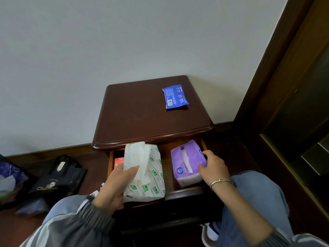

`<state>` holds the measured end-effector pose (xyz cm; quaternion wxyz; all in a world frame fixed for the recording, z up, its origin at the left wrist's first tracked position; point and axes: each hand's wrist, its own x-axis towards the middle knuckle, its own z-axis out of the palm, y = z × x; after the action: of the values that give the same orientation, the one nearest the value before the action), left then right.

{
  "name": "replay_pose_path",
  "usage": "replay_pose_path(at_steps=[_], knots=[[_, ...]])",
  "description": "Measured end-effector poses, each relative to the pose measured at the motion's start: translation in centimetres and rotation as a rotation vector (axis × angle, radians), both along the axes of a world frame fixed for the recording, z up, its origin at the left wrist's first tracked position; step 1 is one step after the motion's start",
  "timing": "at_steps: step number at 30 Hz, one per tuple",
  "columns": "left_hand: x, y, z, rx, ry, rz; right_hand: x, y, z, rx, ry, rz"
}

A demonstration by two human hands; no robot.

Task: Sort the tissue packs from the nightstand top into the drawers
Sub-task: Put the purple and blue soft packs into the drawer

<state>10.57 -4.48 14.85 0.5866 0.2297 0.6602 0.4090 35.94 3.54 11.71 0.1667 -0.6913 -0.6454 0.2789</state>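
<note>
Over the open top drawer (pixel 203 145), the left hand (pixel 114 186) grasps the white green-printed pack (pixel 151 175) above its left half, while the right hand (pixel 211 168) grips the purple pack (pixel 187 164), seemingly resting against the right wall. Lower both flat, tissue slots up. One blue pack (pixel 175 96) remains near the nightstand (pixel 138 113) top's back right corner.

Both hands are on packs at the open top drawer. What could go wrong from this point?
1. The white and green pack in the left hand has loose tissue sticking up; it could snag or tear under the nightstand top when the drawer shuts.
2. The blue pack on top at the far right corner might be overlooked.
3. The right hand, gripping the purple pack, could crush it.
</note>
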Motion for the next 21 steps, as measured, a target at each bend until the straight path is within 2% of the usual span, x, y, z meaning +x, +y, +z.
replay_pose_path(at_steps=[4, 7, 10, 14, 19, 21], knots=[[0.6, 0.0, 0.0, -0.018, -0.009, -0.037, -1.1, -0.7, -0.7, 0.01, -0.247, 0.073], [1.0, 0.2, -0.1, -0.07, 0.034, -0.064, -1.2, -1.1, -1.4, 0.197, -0.424, 0.228], [2.0, 0.5, 0.1, -0.096, 0.053, -0.118, -1.1, -1.0, -2.0, 0.17, -0.388, 0.432], [4.1, 1.8, -0.2, -0.074, 0.16, -0.136, -0.6, -0.9, -2.1, -0.127, -0.475, 0.437], [7.1, 4.2, -1.7, -0.005, 0.344, -0.11, -0.6, -1.0, -2.3, -0.079, -0.436, 0.385], [7.9, 4.9, -2.6, 0.017, 0.493, -0.129, -0.4, -1.1, -2.3, -0.036, -0.377, 0.36]])
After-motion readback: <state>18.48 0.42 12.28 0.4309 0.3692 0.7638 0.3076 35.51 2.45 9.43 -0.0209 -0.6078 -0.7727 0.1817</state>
